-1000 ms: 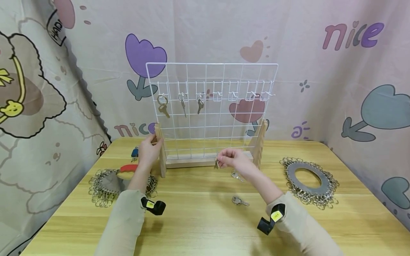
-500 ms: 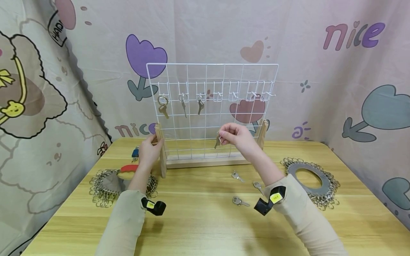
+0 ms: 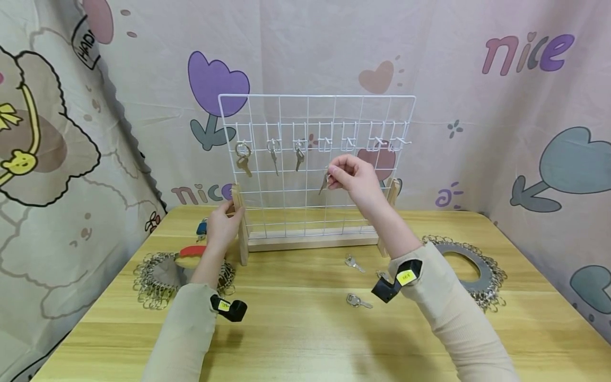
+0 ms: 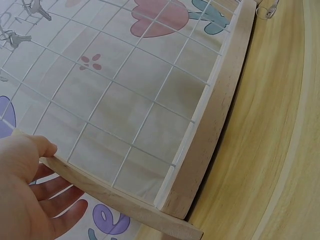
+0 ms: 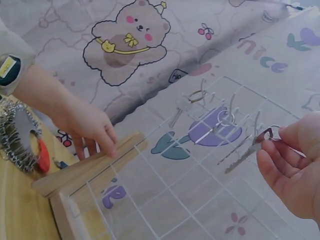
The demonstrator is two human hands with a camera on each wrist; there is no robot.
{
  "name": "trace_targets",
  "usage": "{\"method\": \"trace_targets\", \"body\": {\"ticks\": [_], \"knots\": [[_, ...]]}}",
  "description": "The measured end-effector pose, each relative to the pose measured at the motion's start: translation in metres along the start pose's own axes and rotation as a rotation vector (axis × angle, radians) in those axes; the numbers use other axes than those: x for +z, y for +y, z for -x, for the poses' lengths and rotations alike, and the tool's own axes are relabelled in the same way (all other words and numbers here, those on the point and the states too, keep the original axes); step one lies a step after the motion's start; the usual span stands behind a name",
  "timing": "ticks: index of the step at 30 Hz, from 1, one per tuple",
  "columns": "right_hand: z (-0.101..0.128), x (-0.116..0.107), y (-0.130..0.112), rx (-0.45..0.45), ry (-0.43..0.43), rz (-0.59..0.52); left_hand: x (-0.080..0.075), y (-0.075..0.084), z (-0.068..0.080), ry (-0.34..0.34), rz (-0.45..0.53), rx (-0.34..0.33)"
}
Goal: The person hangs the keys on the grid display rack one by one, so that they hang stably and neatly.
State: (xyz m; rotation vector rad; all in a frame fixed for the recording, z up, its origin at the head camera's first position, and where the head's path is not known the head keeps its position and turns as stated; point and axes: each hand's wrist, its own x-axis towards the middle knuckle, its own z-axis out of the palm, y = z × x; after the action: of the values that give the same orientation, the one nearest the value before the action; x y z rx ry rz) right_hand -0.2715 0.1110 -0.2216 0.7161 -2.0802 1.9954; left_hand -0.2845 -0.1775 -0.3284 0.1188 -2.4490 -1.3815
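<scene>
Wire grid rack [image 3: 315, 170]: steadied at its left wooden upright [image 3: 237, 212] by the left hand [image 3: 220, 223], fingers curled round it. Key [image 3: 324, 183]: pinched by the right hand [image 3: 355, 178] before the grid, just below an empty hook [image 3: 324, 142], ring uppermost. Three keys are hung at left.

Three loose keys lie on the wooden table [image 3: 296, 339] in front of the stand: one silver key [image 3: 354, 262] nearest the base, another key [image 3: 358, 301] closer to the table's front edge, and a third [image 3: 381, 275] partly hidden. A grey disc ringed with key rings [image 3: 465, 268] lies at the table's right side, and a second such disc [image 3: 159, 273] lies at the left with a red and yellow item [image 3: 190, 254] on it. A printed cloth with tulips and "nice" lettering [image 3: 525, 53] hangs behind
</scene>
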Motion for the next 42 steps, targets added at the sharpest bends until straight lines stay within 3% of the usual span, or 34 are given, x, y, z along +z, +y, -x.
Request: {"method": "trace_targets", "body": {"ticks": [7, 24, 33, 42], "knots": [[-0.01, 0.002, -0.006, -0.046, 0.037, 0.01, -0.001, 0.001, 0.0, -0.008, 0.003, -0.008], [-0.019, 0.002, -0.016, -0.033, 0.131, 0.059, -0.002, 0.002, 0.001, -0.01, 0.009, -0.019], [-0.021, 0.011, -0.017, -0.063, 0.22, 0.0, -0.001, 0.002, 0.001, -0.009, 0.015, -0.027], [-0.024, 0.014, -0.015, -0.094, 0.244, -0.016, -0.001, 0.001, 0.0, -0.008, 0.01, -0.026]]}}
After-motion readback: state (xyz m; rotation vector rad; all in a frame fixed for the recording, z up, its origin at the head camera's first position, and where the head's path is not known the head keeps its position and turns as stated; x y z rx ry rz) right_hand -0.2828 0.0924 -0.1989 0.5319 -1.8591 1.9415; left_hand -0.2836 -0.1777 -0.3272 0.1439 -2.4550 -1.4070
